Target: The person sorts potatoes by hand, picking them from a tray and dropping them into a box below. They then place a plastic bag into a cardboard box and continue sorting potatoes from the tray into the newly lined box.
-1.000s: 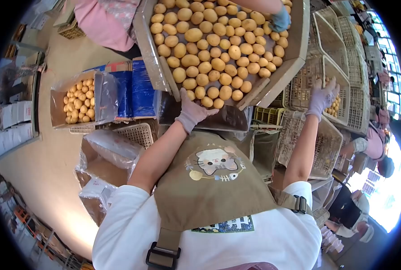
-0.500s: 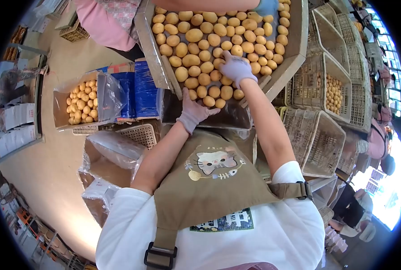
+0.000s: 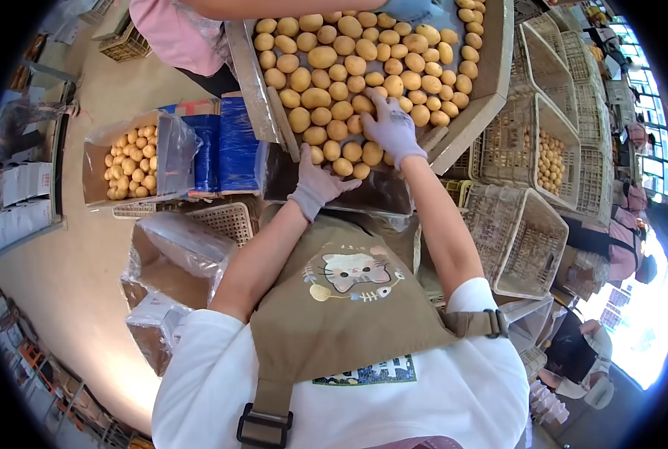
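Observation:
Many round yellow potatoes (image 3: 321,57) lie in one layer on a sorting table with raised wooden sides (image 3: 472,127). My right hand (image 3: 392,131), in a pale glove, rests on the potatoes near the table's front opening, its fingers apart; what lies under the palm is hidden. At the opening's left corner, my left hand (image 3: 317,185), also gloved, is spread with its thumb and fingers around the front potatoes, close to them or touching. Just below the opening sits a dark, plastic-lined box (image 3: 383,193), against the front of my apron.
Across the far side reaches a co-worker's arm with a blue glove (image 3: 413,9). At left stands a lined box of potatoes (image 3: 132,161) beside blue-wrapped cartons (image 3: 238,142). An open carton (image 3: 173,258) lies lower left. Stacked plastic crates (image 3: 517,232) line the right side.
My right hand has drawn slightly back, its fingers now more spread over the potatoes. My left hand stays at the corner. The co-worker's gloved hand has moved left and farther away.

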`<control>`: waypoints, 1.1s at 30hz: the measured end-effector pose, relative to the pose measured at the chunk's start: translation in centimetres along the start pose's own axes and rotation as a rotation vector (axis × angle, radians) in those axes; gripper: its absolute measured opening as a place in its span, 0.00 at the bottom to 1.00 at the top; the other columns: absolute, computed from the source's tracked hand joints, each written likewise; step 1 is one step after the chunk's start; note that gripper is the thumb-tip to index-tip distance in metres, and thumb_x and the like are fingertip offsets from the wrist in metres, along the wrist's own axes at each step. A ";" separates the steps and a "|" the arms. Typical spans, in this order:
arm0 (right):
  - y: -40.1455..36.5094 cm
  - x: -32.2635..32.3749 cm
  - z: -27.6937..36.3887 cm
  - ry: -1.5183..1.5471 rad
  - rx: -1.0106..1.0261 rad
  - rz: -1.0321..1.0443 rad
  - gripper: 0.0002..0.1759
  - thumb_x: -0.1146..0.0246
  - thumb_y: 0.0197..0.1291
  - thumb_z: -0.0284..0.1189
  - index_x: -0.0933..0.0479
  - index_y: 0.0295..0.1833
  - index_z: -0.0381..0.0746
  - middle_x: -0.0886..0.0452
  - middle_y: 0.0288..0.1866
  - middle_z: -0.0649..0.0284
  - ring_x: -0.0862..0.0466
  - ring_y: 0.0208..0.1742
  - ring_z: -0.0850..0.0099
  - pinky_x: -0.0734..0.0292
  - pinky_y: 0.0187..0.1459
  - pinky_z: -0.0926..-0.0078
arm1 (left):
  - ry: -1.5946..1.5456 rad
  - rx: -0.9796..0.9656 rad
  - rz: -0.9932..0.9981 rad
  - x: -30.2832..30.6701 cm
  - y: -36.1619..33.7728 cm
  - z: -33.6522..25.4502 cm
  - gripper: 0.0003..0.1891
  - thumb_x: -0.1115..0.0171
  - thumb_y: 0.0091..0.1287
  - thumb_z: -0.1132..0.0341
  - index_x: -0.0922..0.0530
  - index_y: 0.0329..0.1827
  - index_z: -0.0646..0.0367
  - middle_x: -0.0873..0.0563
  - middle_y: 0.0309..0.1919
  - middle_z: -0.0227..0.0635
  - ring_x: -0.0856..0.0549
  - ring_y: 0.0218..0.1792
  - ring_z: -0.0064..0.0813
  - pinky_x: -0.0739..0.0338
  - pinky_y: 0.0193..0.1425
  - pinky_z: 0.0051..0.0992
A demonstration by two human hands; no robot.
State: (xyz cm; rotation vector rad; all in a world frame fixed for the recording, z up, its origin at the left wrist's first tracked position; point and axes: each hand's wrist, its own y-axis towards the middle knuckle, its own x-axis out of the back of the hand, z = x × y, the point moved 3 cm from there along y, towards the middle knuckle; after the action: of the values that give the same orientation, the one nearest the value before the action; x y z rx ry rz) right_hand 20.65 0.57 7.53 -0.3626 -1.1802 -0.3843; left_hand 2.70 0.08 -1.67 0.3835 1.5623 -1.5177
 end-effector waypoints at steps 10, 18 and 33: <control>-4.7 16.2 -16.8 -0.445 -0.150 -0.680 0.27 0.36 0.63 0.39 0.24 0.67 0.43 0.17 0.58 0.49 0.18 0.59 0.51 0.26 0.63 0.56 | 0.045 -0.008 0.084 -0.2 0.3 0.1 0.48 0.57 0.64 0.22 0.46 0.82 0.41 0.44 0.82 0.29 0.44 0.81 0.50 0.57 0.73 0.76; 3.3 5.1 -1.1 -0.101 0.217 -0.075 0.17 0.39 0.64 0.33 0.21 0.58 0.46 0.16 0.52 0.55 0.16 0.54 0.56 0.21 0.54 0.57 | -0.005 -0.009 0.071 -0.3 0.0 0.1 0.45 0.59 0.67 0.25 0.46 0.82 0.40 0.46 0.83 0.31 0.44 0.81 0.53 0.54 0.71 0.79; 5.1 3.8 -0.9 -0.061 0.215 -0.094 0.23 0.32 0.60 0.40 0.23 0.60 0.51 0.18 0.52 0.58 0.15 0.49 0.55 0.19 0.48 0.60 | 0.023 -0.019 0.026 0.8 0.8 -0.1 0.47 0.59 0.66 0.22 0.46 0.82 0.40 0.43 0.81 0.29 0.40 0.79 0.50 0.53 0.71 0.79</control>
State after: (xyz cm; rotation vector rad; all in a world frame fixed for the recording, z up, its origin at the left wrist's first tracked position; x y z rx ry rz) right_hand 25.04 4.21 10.44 -0.1337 -1.2879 -0.3258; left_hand 2.79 0.06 -2.75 0.4096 1.5826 -1.4820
